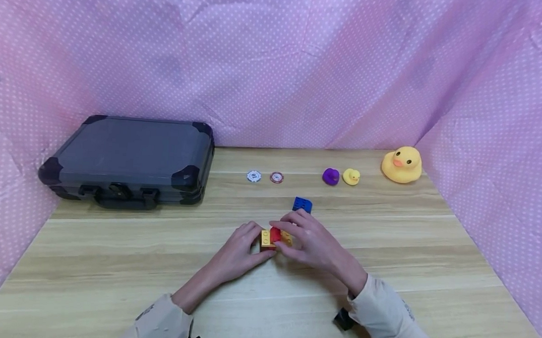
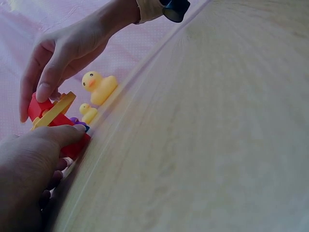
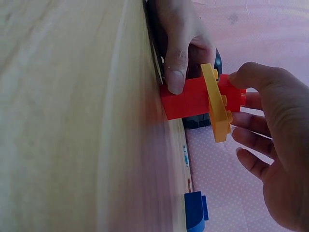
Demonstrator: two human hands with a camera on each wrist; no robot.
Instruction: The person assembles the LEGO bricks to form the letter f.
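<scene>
Red brick (image 3: pixel 193 99) and yellow plate (image 3: pixel 216 104) sit pinched between our left hand (image 1: pixel 240 253) and right hand (image 1: pixel 310 244); next, we press them squarely together.

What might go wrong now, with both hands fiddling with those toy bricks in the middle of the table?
The thin yellow plate sits tilted against the red brick, so it may slip off or jam crooked when pressed. The left hand only steadies the brick with a thumb, so a push from the right hand could slide the stack along the table. The blue brick lies just beyond the fingers and might get knocked.
</scene>
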